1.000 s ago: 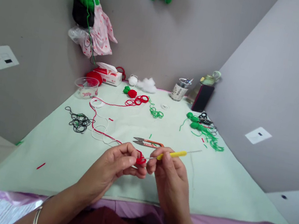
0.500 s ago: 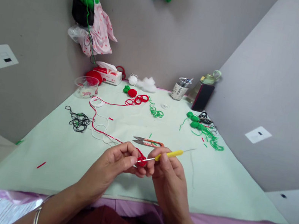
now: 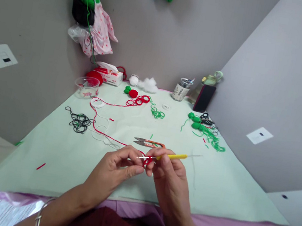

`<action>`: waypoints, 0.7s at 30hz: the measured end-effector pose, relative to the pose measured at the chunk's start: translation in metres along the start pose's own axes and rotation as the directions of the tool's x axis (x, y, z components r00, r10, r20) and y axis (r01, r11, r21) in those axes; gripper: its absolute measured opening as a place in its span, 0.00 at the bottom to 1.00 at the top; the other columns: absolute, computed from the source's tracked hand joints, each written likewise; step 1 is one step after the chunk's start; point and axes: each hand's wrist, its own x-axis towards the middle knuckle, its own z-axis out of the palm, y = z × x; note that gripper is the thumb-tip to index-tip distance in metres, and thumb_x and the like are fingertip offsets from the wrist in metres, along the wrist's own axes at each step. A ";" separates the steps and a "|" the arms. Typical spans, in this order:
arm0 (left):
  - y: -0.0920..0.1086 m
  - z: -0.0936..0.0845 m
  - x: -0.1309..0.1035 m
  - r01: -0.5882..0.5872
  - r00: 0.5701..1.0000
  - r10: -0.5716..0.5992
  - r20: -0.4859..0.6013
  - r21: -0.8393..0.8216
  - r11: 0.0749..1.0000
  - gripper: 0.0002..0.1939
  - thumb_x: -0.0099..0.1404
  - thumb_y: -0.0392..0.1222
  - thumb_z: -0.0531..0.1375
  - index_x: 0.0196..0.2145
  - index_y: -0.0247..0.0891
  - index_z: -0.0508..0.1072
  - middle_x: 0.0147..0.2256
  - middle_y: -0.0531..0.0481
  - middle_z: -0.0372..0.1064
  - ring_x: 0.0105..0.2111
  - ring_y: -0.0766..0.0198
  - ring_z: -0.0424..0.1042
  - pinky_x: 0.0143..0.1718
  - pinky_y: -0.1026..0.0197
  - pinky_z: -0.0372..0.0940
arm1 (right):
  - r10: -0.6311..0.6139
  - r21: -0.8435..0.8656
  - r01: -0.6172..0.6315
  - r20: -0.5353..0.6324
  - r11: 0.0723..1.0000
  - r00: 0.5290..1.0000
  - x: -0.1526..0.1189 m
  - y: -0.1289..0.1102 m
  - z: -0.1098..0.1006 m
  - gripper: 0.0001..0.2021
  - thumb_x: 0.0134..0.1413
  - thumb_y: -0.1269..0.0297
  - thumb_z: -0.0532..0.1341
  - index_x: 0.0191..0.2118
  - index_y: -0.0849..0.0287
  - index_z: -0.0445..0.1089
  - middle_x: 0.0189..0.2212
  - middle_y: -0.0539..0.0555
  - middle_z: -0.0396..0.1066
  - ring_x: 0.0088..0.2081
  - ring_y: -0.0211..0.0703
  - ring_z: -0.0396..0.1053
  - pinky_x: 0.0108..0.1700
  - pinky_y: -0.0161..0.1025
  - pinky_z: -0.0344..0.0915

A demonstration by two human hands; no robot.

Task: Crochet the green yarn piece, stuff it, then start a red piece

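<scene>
Just in front of the table's near edge, both hands meet around a small red crochet piece (image 3: 146,162). My left hand (image 3: 115,167) is closed, thumb and fingers at the piece's left side, partly hiding it. My right hand (image 3: 171,179) grips a crochet hook (image 3: 174,157) by its yellow handle. The hook's thin metal shaft points left across the top of the red piece, its tip near my left fingers. My right fingertips also touch the piece's right side. A red yarn strand (image 3: 111,137) runs from the piece to the back left. Orange-handled thread snips (image 3: 150,143) lie just beyond my hands.
Black yarn (image 3: 79,122) lies tangled at left, with white yarn (image 3: 100,135) beside it. Green crochet pieces (image 3: 197,125) lie at right. Along the back stand a plastic tub (image 3: 86,88), a tissue box (image 3: 112,76), a pen holder (image 3: 181,89) and a phone (image 3: 204,98).
The hook has shifted slightly right, and its tip now shows above the red piece. My left thumb has moved right, and the red piece has turned and sits closer to my right fingers.
</scene>
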 end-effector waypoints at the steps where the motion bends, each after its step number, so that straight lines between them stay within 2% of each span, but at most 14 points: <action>1: -0.001 -0.001 0.000 -0.008 1.000 0.008 0.001 0.043 0.999 0.07 0.66 0.42 0.65 0.31 0.38 0.74 0.38 0.47 0.75 0.43 0.59 0.74 0.50 0.57 0.64 | 0.009 0.008 -0.009 -0.003 1.000 1.000 0.001 -0.001 0.000 0.10 0.58 0.55 0.68 0.33 0.56 0.79 0.29 0.51 0.73 0.25 0.34 0.66 0.30 0.34 0.68; 5: -0.003 -0.007 0.000 -0.024 0.999 0.018 0.030 0.200 0.979 0.09 0.64 0.44 0.67 0.30 0.38 0.76 0.36 0.48 0.73 0.41 0.59 0.72 0.48 0.57 0.65 | 0.031 0.007 -0.031 -0.048 1.000 0.998 0.003 -0.002 -0.001 0.11 0.56 0.53 0.69 0.33 0.57 0.79 0.28 0.51 0.72 0.24 0.35 0.65 0.29 0.34 0.68; 6: -0.002 -0.009 -0.001 -0.016 1.000 0.013 0.016 0.221 0.975 0.10 0.63 0.46 0.68 0.29 0.38 0.75 0.35 0.49 0.71 0.39 0.60 0.71 0.46 0.58 0.66 | 0.030 0.009 -0.029 -0.062 1.000 0.998 0.003 -0.002 -0.002 0.11 0.56 0.53 0.69 0.33 0.57 0.79 0.29 0.52 0.73 0.25 0.34 0.66 0.29 0.34 0.69; 8: 0.000 -0.012 -0.003 0.000 0.996 0.017 -0.083 0.196 0.981 0.13 0.64 0.49 0.67 0.29 0.38 0.72 0.33 0.51 0.66 0.35 0.62 0.69 0.43 0.59 0.67 | 0.026 0.019 -0.025 -0.075 1.000 0.997 0.003 -0.003 -0.002 0.11 0.55 0.54 0.70 0.32 0.57 0.79 0.31 0.52 0.73 0.25 0.34 0.66 0.28 0.32 0.69; 10: 0.003 -0.013 -0.005 -0.016 0.979 0.029 -0.200 0.069 0.997 0.15 0.68 0.53 0.62 0.31 0.39 0.71 0.35 0.52 0.64 0.37 0.63 0.69 0.44 0.58 0.70 | 0.028 0.039 -0.026 -0.068 0.999 0.997 0.003 -0.003 -0.002 0.10 0.56 0.55 0.70 0.33 0.57 0.79 0.32 0.52 0.73 0.26 0.33 0.66 0.29 0.32 0.70; 11: 0.005 -0.011 -0.006 -0.031 0.973 0.026 -0.227 -0.016 0.999 0.16 0.70 0.54 0.59 0.33 0.40 0.71 0.38 0.51 0.65 0.41 0.61 0.70 0.46 0.56 0.71 | 0.031 0.048 -0.028 -0.059 0.998 0.998 0.003 -0.002 -0.002 0.10 0.56 0.56 0.69 0.33 0.57 0.79 0.31 0.52 0.73 0.26 0.33 0.67 0.29 0.31 0.70; 13: 0.011 -0.005 -0.005 -0.050 0.982 0.011 -0.191 -0.200 0.978 0.17 0.72 0.57 0.56 0.39 0.41 0.73 0.47 0.47 0.67 0.52 0.55 0.69 0.51 0.51 0.71 | 0.031 0.051 -0.029 -0.036 0.998 0.999 0.002 -0.002 -0.001 0.10 0.57 0.56 0.69 0.33 0.57 0.79 0.31 0.52 0.73 0.25 0.33 0.66 0.28 0.31 0.70; 15: 0.016 0.003 -0.001 -0.044 0.993 -0.001 -0.120 -0.367 0.929 0.19 0.72 0.60 0.54 0.44 0.43 0.74 0.55 0.45 0.66 0.61 0.49 0.63 0.55 0.47 0.70 | 0.014 0.025 -0.014 -0.020 1.000 1.000 0.001 -0.001 0.000 0.10 0.57 0.56 0.69 0.33 0.57 0.78 0.30 0.52 0.73 0.24 0.34 0.66 0.27 0.32 0.69; 17: 0.018 0.010 0.007 -0.074 0.992 0.018 -0.126 -0.453 0.889 0.21 0.73 0.60 0.51 0.39 0.42 0.75 0.55 0.46 0.69 0.65 0.48 0.61 0.59 0.44 0.66 | -0.008 -0.006 0.008 -0.004 1.000 1.000 0.000 -0.001 0.002 0.11 0.57 0.55 0.69 0.32 0.58 0.78 0.30 0.53 0.73 0.24 0.35 0.66 0.26 0.33 0.69; 19: 0.017 0.013 0.015 -0.177 0.972 0.105 -0.211 -0.360 0.916 0.27 0.75 0.58 0.48 0.26 0.41 0.72 0.49 0.46 0.75 0.66 0.51 0.60 0.66 0.44 0.56 | -0.030 -0.025 0.030 0.009 0.999 1.000 -0.001 -0.002 0.002 0.11 0.58 0.55 0.68 0.33 0.57 0.78 0.30 0.53 0.73 0.25 0.35 0.67 0.27 0.34 0.70; 21: 0.013 0.010 0.019 -0.296 0.930 0.276 -0.244 -0.047 0.954 0.32 0.75 0.57 0.49 0.17 0.41 0.69 0.46 0.47 0.78 0.67 0.52 0.58 0.71 0.45 0.42 | -0.064 -0.043 0.065 0.016 0.997 0.998 -0.002 -0.003 0.001 0.10 0.60 0.56 0.66 0.33 0.57 0.77 0.29 0.52 0.73 0.24 0.35 0.67 0.27 0.34 0.70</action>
